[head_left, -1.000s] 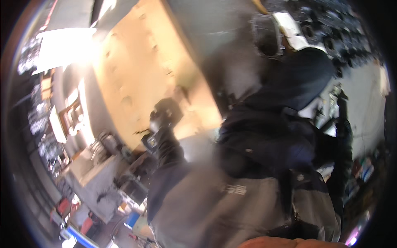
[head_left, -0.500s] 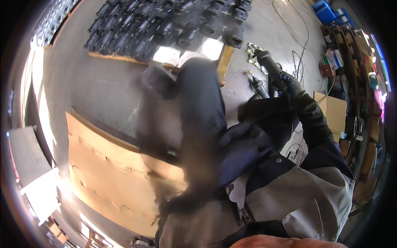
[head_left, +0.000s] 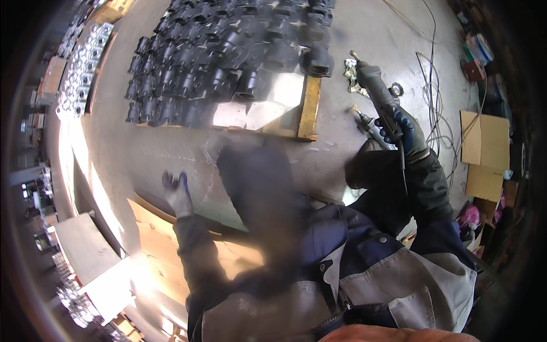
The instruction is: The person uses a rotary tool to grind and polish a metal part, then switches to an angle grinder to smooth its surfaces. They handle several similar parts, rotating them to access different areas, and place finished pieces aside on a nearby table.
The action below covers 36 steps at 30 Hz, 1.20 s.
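Gripping: right hand [head_left: 412, 137], gloved, fingers wrapped around the rear body of one black straight grinder [head_left: 375, 85]. Tool tilted, its narrow tip beyond the fingers, up and to the left; its power lead [head_left: 404, 168] hanging below them, beside the wrist.

Left hand [head_left: 180, 198], gloved: fingers spread apart, nothing in them, well apart from the tool; contact with anything beneath cannot be told.

Near the right fingers, to their left: second straight grinder [head_left: 369, 125], brass-coloured tip, on the floor [head_left: 336, 122]. Ahead of them: pale metallic piece [head_left: 351, 73], outline unclear; small round disc [head_left: 397, 89], just right of the held tool.

Right of the right fingers: loose dark cables [head_left: 436, 108]; farther out, an open cardboard box [head_left: 484, 139].

Ahead of the left fingers, to the right: black castings [head_left: 225, 45] in close rows, white sheets [head_left: 263, 108] and wooden pallet [head_left: 309, 108] at their near edge.

Behind the left fingers: tan cardboard sheet [head_left: 156, 242], partly under the forearm.

Far ahead-left of the left fingers: silvery castings [head_left: 85, 71] in rows.
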Available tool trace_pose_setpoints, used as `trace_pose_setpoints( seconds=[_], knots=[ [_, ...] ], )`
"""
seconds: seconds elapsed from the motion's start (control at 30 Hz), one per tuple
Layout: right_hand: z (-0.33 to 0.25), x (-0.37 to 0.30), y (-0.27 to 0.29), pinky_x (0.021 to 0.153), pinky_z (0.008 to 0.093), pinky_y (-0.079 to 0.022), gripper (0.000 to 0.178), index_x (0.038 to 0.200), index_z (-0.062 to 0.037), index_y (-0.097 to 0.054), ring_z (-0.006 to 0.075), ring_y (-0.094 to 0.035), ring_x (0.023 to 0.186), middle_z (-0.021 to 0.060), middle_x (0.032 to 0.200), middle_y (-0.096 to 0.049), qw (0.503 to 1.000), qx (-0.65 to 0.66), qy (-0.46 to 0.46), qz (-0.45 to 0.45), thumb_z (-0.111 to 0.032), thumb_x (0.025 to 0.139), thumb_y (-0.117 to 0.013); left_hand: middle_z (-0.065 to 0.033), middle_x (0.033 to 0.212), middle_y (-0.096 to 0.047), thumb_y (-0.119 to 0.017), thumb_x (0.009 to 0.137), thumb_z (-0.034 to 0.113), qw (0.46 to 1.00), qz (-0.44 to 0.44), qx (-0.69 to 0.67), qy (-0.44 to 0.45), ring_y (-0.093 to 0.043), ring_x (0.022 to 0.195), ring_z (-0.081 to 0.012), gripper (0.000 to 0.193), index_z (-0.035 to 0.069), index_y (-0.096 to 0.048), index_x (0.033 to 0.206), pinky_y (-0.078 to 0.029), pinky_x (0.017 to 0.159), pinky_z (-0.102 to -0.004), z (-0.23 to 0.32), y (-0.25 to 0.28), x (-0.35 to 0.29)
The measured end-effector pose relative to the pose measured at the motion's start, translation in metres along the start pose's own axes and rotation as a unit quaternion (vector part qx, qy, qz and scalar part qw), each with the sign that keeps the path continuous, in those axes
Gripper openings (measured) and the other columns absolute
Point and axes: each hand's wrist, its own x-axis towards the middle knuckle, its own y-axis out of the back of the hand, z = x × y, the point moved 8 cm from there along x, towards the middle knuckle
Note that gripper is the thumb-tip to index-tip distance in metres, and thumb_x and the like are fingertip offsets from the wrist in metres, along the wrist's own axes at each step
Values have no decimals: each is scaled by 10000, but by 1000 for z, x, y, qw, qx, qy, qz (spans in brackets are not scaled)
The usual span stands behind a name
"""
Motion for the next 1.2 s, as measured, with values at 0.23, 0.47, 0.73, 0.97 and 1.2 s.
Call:
trace_pose_setpoints(
  seconds=[0.23,0.47,0.73,0.97,1.2],
  knots=[
    [-27,-3,5,753,298,-584,751,1548,45,-426,204,-706,928,185,1259,-680,997,-28,65,19,-466,1027,-603,-211,1460,-617,-788,959,123,953,-233,-38,-189,-631,1308,-302,669,17,-494,1550,-539,1066,-410,204,-214,81],
    [-37,-14,20,700,271,-570,814,1502,59,-464,167,-698,811,156,1109,-698,992,-34,104,67,-591,1024,-577,-229,1284,-716,-860,895,282,864,-369,180,-293,-717,1178,-309,737,6,-536,1497,-578,994,-410,265,-387,33],
    [-35,-17,27,568,277,-555,760,1532,-1,-403,167,-671,677,166,1007,-688,974,197,-10,116,-379,975,-755,-343,1607,-394,-884,717,600,929,-271,156,-198,-491,1442,-460,1305,-30,-227,1653,-445,1187,-462,229,-544,-33],
    [-32,-18,35,553,307,-544,720,1577,-64,-367,212,-677,673,166,956,-683,956,247,-77,141,-287,988,-717,-239,1695,-300,-802,739,710,897,-160,309,-274,-306,1555,-452,1211,152,-295,1686,-304,1250,-585,244,-610,-42],
    [-20,-23,44,580,340,-578,712,1599,-93,-354,255,-708,673,173,996,-681,941,260,-150,158,-224,993,-705,-192,1580,-492,-677,880,699,829,-169,316,-430,-392,1498,-443,870,83,-589,1488,-300,1231,-602,253,-596,-53]
  ],
)
